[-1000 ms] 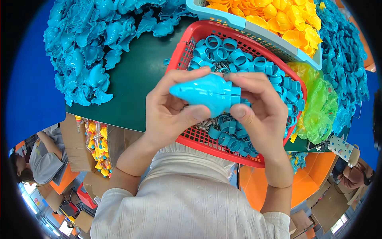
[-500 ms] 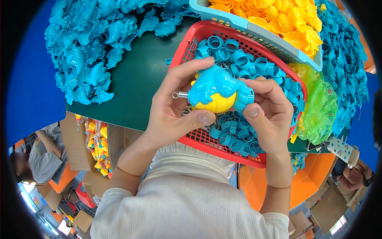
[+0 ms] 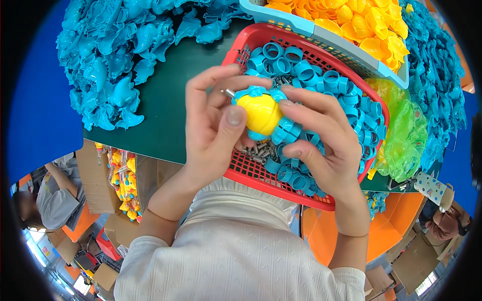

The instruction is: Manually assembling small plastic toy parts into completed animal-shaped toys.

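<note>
Grips yellow-and-blue toy (image 3: 260, 114) with fingers of left hand (image 3: 203, 131) and right hand (image 3: 332, 138) pinched around opposite ends. Holds it above red basket (image 3: 281, 191) containing blue rings (image 3: 285, 174). Alongside: dark green surface (image 3: 165, 100); farther, light-blue basket (image 3: 290, 25) of yellow shells (image 3: 376, 25).

A glossy plastic toy piece (image 3: 258, 115), yellow and rounded in front with sky-blue casing showing above and below it, is held up off any surface, over the left half of the red basket (image 3: 281, 192). It lies tilted: a slim metal stem (image 3: 229, 93) juts from its upper-left end, and a slotted blue collar (image 3: 287, 131) forms its lower-right end.
</note>
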A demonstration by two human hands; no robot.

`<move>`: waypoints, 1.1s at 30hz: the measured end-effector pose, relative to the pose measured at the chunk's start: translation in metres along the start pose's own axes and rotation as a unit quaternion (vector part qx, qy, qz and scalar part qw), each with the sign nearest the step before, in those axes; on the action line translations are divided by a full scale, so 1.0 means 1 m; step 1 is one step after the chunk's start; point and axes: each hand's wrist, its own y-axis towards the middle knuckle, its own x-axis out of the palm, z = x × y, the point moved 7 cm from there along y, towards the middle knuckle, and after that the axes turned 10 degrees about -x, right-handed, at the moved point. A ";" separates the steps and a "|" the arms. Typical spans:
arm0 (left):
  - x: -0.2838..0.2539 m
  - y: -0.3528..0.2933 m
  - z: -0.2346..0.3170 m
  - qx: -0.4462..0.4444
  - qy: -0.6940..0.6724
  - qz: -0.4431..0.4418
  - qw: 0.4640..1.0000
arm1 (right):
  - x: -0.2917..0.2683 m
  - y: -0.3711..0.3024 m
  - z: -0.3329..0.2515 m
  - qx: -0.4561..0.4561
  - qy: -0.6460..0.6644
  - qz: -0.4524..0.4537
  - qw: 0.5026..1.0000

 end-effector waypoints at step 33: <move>0.023 -0.018 0.014 0.273 0.360 0.000 0.892 | -0.001 -0.006 -0.010 0.025 -0.003 0.012 1.000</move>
